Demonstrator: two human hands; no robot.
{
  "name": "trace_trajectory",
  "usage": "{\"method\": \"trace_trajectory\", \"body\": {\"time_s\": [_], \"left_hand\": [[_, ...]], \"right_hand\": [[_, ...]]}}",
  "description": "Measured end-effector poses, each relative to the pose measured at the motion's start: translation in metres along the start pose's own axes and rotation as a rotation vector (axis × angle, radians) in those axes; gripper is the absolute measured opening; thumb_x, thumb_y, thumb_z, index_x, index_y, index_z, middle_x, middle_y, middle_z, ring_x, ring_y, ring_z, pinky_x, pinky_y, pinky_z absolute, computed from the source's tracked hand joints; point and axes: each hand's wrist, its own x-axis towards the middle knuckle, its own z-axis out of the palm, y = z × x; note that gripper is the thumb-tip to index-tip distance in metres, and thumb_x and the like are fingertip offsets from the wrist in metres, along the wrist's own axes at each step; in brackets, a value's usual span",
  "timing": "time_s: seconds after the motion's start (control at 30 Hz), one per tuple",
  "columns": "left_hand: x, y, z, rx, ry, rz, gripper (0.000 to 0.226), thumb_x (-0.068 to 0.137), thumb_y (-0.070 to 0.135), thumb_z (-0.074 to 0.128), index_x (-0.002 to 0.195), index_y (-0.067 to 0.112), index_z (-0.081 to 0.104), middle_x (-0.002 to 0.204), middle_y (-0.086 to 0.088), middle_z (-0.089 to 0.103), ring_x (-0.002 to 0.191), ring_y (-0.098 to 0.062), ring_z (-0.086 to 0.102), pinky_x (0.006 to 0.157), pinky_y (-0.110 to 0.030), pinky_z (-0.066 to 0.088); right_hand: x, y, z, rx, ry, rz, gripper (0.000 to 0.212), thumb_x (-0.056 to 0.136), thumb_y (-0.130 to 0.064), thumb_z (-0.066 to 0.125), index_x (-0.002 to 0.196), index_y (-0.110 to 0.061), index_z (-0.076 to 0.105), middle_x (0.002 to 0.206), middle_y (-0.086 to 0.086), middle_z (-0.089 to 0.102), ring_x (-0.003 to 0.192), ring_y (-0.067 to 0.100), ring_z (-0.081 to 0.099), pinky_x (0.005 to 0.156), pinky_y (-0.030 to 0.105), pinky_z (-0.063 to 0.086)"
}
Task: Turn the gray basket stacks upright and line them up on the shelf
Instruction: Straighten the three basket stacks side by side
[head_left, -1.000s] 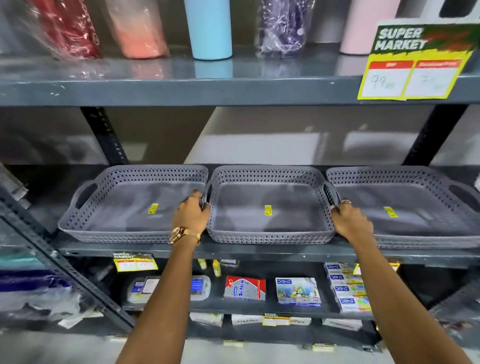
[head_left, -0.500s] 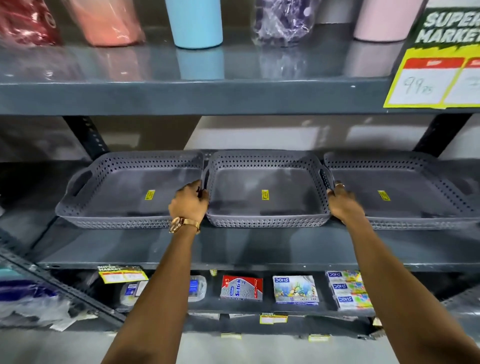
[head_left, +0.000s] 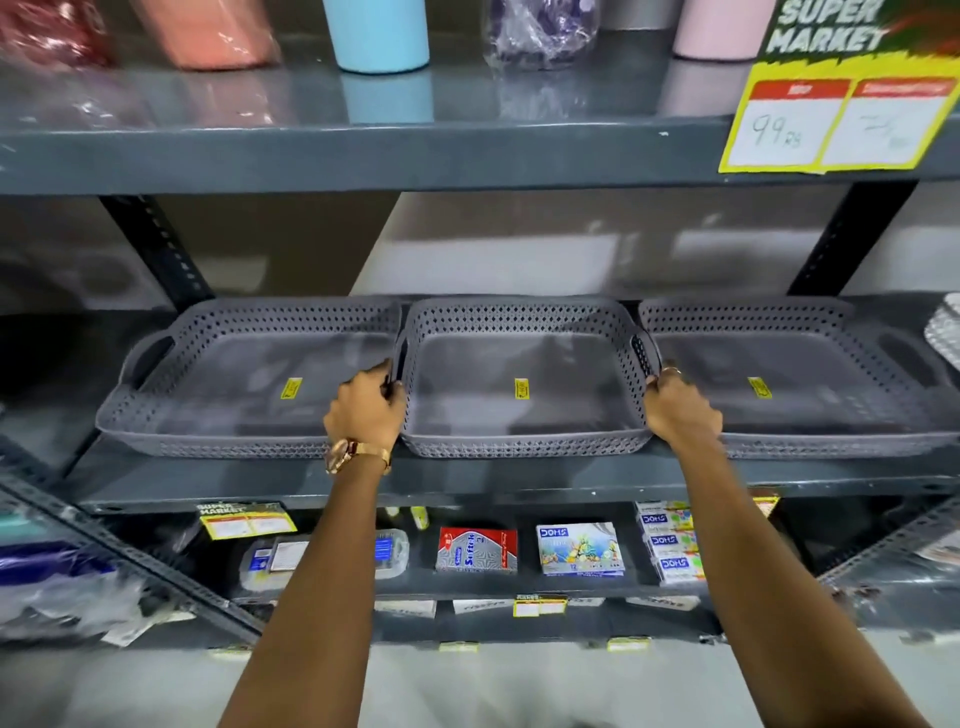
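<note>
Three gray perforated baskets sit upright side by side on the dark metal shelf (head_left: 467, 483). The left basket (head_left: 228, 384) and the right basket (head_left: 810, 395) flank the middle basket (head_left: 524, 447), and each has a small yellow sticker inside. My left hand (head_left: 366, 410), with a gold watch on the wrist, grips the middle basket's left handle. My right hand (head_left: 680, 410), with a ring on one finger, grips its right handle. The three front walls run roughly in a line, set back from the shelf's front edge.
The shelf above holds bottles and tumblers, among them a light blue tumbler (head_left: 379, 36), with a yellow price sign (head_left: 836, 124) on its edge. The shelf below carries stationery boxes (head_left: 579, 548). A slanted metal brace (head_left: 156, 254) stands behind the left basket.
The middle basket has slid back from the shelf's front edge, level with its neighbours. Both hands stayed on its handles. The view tilted slightly.
</note>
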Motion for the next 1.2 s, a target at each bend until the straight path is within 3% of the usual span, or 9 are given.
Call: {"method": "trace_trajectory", "body": {"time_s": [0.27,0.57,1.2], "left_hand": [[-0.031,-0.014,-0.004,0.029,-0.015,-0.029,0.042,0.088,0.038,0.056,0.130,0.036,0.054,0.108,-0.016,0.072,0.099,-0.041,0.064,0.082,-0.050,0.056],[-0.033,-0.008,-0.009,0.047,-0.033,-0.011,0.040,0.089,0.038,0.053,0.129,0.034,0.056,0.112,-0.016,0.071,0.105,-0.041,0.061,0.085,-0.047,0.052],[-0.036,-0.007,-0.007,0.100,0.010,0.009,0.036,0.092,0.036,0.050,0.127,0.033,0.056,0.110,-0.014,0.071,0.099,-0.041,0.065,0.081,-0.046,0.053]], "right_hand": [[-0.032,0.021,-0.005,-0.015,0.002,-0.014,0.029,0.098,-0.021,0.033,0.123,-0.007,0.040,0.115,0.025,0.061,0.107,0.041,0.058,0.092,0.048,0.041],[-0.027,0.023,-0.008,-0.016,-0.005,-0.051,0.033,0.098,-0.025,0.031,0.125,-0.007,0.040,0.120,0.026,0.060,0.109,0.043,0.058,0.092,0.050,0.043],[-0.028,0.023,-0.003,-0.063,0.024,-0.028,0.042,0.099,-0.030,0.026,0.135,-0.011,0.035,0.129,0.027,0.057,0.115,0.046,0.054,0.098,0.053,0.039]]}}
